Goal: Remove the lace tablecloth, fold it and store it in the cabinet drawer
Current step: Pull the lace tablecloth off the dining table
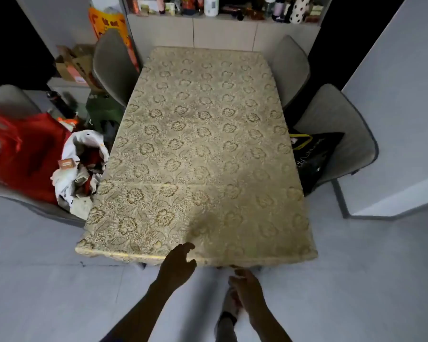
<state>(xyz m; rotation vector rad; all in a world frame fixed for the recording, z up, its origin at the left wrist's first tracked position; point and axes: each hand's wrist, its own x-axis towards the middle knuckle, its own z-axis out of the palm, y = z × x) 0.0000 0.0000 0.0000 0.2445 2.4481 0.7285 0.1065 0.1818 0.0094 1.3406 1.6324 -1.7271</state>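
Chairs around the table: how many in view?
4. One chair at far left, one at far right, one at near right holding a black bag, one at near left under red bags. Others may be hidden.

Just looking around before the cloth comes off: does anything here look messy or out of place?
The tablecloth lies flat and tidy. The odd spot is the chair on the left, heaped with a red bag and a white bag spilling crumpled things.

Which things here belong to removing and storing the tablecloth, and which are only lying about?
Job: lace tablecloth, left hand, right hand, both at its near edge.
Lying about: red bag, black bag, grey chairs, shelf bottles.
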